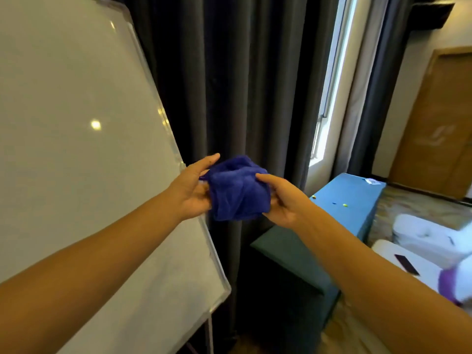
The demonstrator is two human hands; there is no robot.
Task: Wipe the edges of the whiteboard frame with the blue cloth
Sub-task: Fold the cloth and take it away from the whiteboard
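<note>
Blue cloth (238, 190) bunched mid-frame, just right of whiteboard frame (163, 116), apparently off it. Left hand (191, 190) cups cloth's left side, thumb extended above, fingers mostly hidden behind fabric. Right hand (281, 200) pinches right side, thumb on top. Cloth looks soft, light, floppy; likely best wadded into firm pad in one palm before running along frame edge. Dark curtain (242, 85) behind.

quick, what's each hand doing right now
Left hand: holds the left side of the blue cloth.
Right hand: pinches the right side of the same cloth, thumb on top.
</note>
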